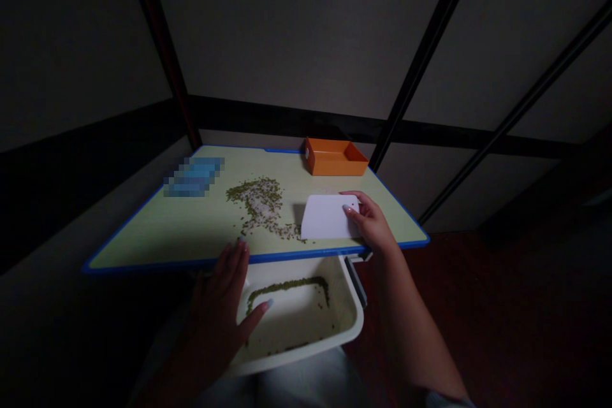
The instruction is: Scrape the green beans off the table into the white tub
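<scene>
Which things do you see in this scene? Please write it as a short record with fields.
Right hand: holds white scraper by its right end
Left hand: open, at near edge of table
Grains: green and pale, loose on table
White tub: below near edge, green bits inside
Orange box: far right of table
Blue item: left side, blurred

An open orange box (339, 167) is set on the far right of the pale, blue-edged table (153, 233). At the far left, a blue item (194, 177) is blurred into pixels. Beyond, grey wall panels (296, 32) are divided by slanting dark strips (427, 51) and crossed by a dark horizontal band (287, 118). At right, a reddish floor (459, 293) is dimly seen.
</scene>
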A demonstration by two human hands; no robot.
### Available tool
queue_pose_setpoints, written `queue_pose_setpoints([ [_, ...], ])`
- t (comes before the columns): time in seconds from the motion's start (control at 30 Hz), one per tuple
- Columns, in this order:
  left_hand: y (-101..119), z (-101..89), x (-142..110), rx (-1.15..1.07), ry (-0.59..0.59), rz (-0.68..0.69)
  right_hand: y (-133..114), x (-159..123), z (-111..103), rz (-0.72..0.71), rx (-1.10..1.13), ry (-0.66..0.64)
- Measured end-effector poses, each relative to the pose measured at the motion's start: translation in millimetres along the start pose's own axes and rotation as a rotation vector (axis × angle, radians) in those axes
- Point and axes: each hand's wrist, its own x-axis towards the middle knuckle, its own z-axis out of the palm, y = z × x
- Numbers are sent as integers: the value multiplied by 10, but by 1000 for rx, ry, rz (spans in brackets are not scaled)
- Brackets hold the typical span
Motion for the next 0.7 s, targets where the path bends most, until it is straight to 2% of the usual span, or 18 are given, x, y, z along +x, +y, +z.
queue_pose_setpoints([
  [0.7, 19, -33, 4, -10, -8, 0, 16, -20, -14, 5, 56, -37],
])
